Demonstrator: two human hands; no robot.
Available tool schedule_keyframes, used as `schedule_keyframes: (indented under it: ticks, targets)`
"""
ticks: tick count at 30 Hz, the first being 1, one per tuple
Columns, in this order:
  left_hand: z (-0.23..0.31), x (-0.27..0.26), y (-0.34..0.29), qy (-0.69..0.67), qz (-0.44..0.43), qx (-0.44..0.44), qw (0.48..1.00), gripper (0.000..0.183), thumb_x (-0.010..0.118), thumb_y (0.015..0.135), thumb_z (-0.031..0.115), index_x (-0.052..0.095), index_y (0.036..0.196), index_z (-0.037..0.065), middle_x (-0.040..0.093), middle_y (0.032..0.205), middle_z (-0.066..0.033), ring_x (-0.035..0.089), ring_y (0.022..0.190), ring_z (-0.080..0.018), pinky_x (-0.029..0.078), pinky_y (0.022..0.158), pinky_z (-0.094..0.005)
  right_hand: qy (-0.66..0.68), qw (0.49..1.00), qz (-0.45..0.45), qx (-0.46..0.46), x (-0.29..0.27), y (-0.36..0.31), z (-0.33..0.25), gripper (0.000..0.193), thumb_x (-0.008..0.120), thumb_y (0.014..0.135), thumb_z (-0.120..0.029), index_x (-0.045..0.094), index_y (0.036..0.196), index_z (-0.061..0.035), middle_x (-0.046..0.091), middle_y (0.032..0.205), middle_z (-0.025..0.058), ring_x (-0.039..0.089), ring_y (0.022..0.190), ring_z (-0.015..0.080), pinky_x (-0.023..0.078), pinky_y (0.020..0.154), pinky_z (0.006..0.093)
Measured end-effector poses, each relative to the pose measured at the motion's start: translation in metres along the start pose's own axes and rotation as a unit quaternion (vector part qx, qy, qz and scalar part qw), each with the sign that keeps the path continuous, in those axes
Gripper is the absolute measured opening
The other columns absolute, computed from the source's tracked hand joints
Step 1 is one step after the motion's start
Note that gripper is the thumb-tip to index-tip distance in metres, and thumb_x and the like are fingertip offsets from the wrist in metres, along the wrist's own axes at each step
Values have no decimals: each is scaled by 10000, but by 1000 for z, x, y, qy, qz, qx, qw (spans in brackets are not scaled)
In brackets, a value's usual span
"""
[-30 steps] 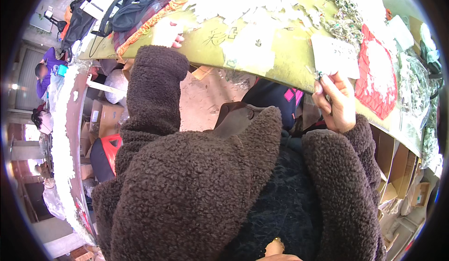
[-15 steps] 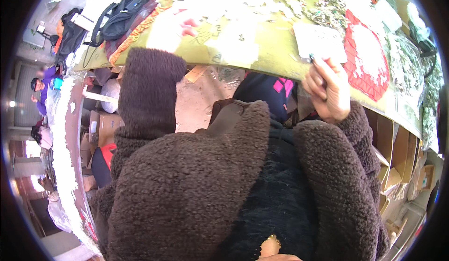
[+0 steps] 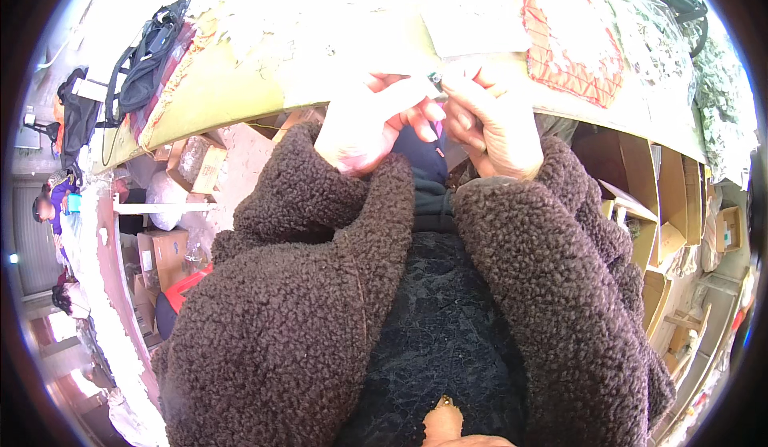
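Small dark piece (image 3: 434, 80) at upper centre, pinched in fingertips of right hand (image 3: 500, 119); left hand (image 3: 364, 123) right beside it, cannot tell whether clamped. Red sheet (image 3: 572, 47) upper right, on yellow table (image 3: 232, 87).

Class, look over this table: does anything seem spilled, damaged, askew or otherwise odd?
Nothing plainly stands out. The left hand is by the small piece the right hand pinches; glare bleaches much of the table, so spills there can't be judged.
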State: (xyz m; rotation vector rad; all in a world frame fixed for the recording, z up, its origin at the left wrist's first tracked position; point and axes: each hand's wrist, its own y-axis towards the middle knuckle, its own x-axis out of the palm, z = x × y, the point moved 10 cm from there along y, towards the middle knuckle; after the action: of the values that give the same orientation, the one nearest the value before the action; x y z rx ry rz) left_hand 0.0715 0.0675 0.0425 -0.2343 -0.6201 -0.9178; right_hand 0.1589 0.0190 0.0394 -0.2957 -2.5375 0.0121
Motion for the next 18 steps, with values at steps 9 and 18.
schedule_keyframes:
  ticks: [9,18]
  targets:
    - [5,3,-5,48,21,36,998,195,595,880,96,612,1025,-33,639,768,-106,618,653,-181,515,545,-271,-122,991,-5,-46,3,-3,-8,135,660,846,-141,637,893,-17,566,627,-8,477,525,47,340,458,178]
    - [7,-7,-8,119,52,39,991,223,592,889,118,592,1000,-75,603,701,-135,571,552,-216,472,466,-304,-239,929,-122,-255,39,-26,-34,212,576,882,-10,619,1087,21,640,777,76,606,703,121,482,622,238]
